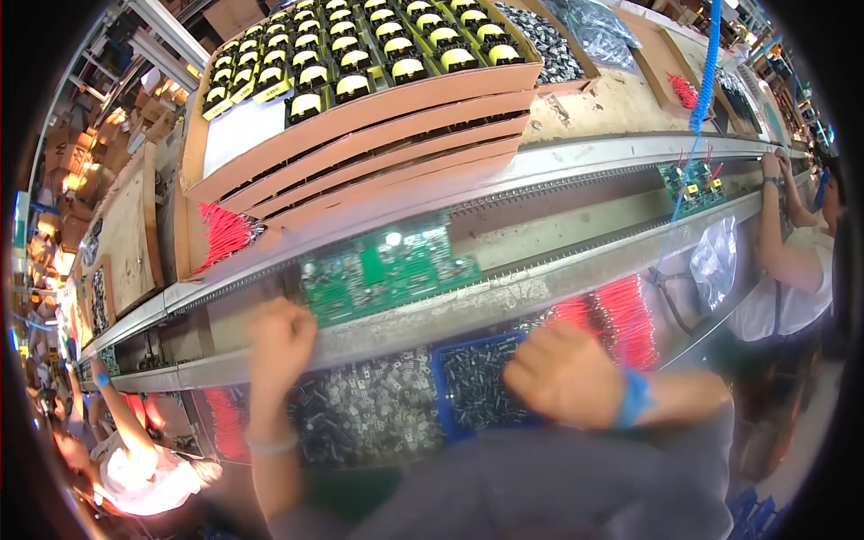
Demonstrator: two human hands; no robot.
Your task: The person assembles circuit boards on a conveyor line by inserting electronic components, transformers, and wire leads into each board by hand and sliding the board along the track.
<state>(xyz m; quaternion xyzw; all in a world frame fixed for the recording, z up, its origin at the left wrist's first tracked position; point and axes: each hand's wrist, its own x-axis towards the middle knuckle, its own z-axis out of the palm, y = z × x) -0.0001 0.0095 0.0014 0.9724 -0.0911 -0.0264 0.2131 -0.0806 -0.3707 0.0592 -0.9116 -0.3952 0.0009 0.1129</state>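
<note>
A green circuit board (373, 270) packed with small parts lies across the rails of the conveyor in front of me, slightly smeared by motion. My left hand (284, 337) is at its lower left corner, fingers curled in; I cannot see whether they touch the board or hold anything. Over the right side of a blue bin (441, 396) of small black components hovers my right hand (560, 373), back of the hand up and fingers bent under. What its fingers hold, if anything, is hidden. A blue band circles the right wrist.
Stacked cardboard trays (378, 135) of yellow-and-black parts stand beyond the conveyor. Loose metal pieces (387, 396) lie left of the bin, red-sleeved leads (623, 319) to its right. Another board (693, 186) sits farther right. Co-workers are at both sides; a blue coiled cord (706, 72) hangs down.
</note>
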